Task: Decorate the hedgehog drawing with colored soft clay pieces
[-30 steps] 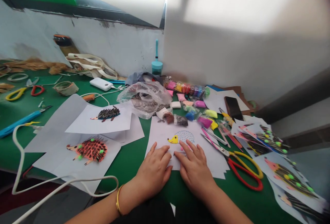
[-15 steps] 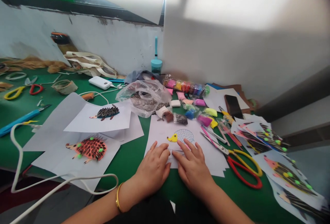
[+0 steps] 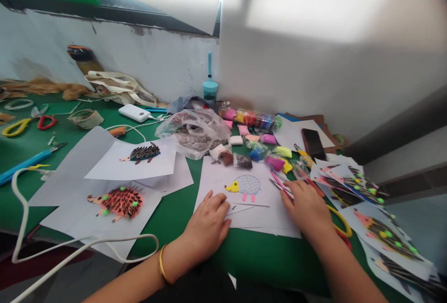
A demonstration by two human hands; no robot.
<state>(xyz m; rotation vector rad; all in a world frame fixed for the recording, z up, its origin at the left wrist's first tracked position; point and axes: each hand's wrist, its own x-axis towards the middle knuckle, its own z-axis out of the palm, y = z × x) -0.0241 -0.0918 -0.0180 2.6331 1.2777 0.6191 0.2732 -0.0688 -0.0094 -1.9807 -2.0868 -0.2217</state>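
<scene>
My left hand rests on the lower left of a white sheet, fingers spread and holding nothing. On that sheet is a hedgehog picture with a yellow face, a pale dotted body and two pink feet. My right hand lies over the red-and-yellow scissors at the sheet's right edge. Its fingertips are beside the scissors' blades and a pink tool; what they grip, if anything, is hidden.
Clay packets and a plastic bag of seeds lie behind the sheet. Finished hedgehog pictures are on the left and right. A white cable loops at the left front.
My right hand has moved right, off the drawing and onto the scissors, uncovering the pink feet. My left hand has stayed in nearly the same place.
</scene>
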